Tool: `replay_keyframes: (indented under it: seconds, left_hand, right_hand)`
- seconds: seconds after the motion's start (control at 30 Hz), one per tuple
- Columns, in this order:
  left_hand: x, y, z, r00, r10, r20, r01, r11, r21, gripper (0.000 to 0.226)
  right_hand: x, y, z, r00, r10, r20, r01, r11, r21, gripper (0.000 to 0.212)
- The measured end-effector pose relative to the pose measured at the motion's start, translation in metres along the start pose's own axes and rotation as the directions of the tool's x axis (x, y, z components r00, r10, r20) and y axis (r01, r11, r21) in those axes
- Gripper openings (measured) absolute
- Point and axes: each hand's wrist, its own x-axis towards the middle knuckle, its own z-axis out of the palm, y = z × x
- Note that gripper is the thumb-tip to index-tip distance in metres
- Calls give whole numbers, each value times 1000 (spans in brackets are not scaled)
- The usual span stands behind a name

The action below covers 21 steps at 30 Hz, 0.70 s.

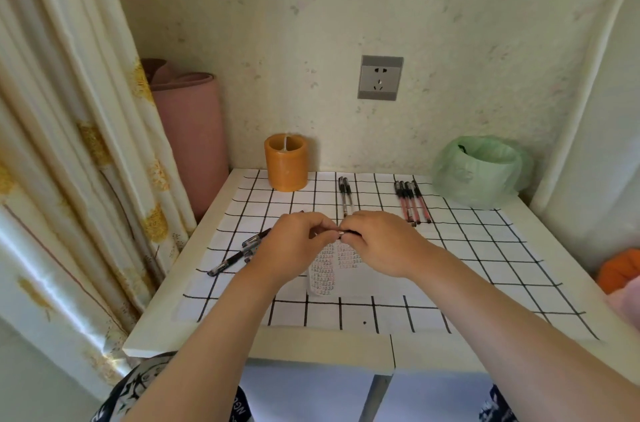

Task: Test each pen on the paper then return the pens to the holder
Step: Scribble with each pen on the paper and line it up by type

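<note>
My left hand (294, 245) and my right hand (377, 245) meet above the paper (341, 269), fingers curled round a single pen (341, 233) between them; only a short stretch of it shows. The paper carries several columns of small written marks. An orange round holder (286, 167) stands at the back left of the table. Two black pens (346, 195) lie side by side behind my hands. Several red pens (412, 202) lie in a row at the back right. More black pens (242, 250) lie scattered at the left.
The white table has a black-grid cloth (485, 248). A bin lined with a green bag (481, 169) stands at the back right corner. A curtain (69, 144) and a pink roll (194, 131) stand left of the table. A wall socket (380, 77) is behind.
</note>
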Motion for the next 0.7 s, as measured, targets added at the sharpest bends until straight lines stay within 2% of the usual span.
replay_keyframes:
  seconds: [0.17,0.3,0.4,0.5,0.63,0.7]
  left_hand:
    - [8,1,9,1000,-13,25,13,1000,-2,5]
    - [15,-2,12,999,-31,39,30,999,19,3]
    - [21,-6,15,997,-41,59,37,997,63,3]
    - [26,-10,17,995,-77,61,63,975,213,3]
    - [34,-17,17,991,-123,61,90,914,395,5]
    - [38,-20,18,988,-127,89,74,891,447,8]
  right_hand:
    - [-8,8,0,999,-20,-46,16,996,-90,22]
    - [-7,17,4,998,34,-45,-36,998,-53,24]
    - [-6,22,7,995,91,38,-93,995,35,26]
    - [-6,31,13,977,167,130,-190,964,187,37]
    - [-1,41,18,960,246,131,-278,846,455,25]
    - [3,43,21,946,299,124,-311,735,603,21]
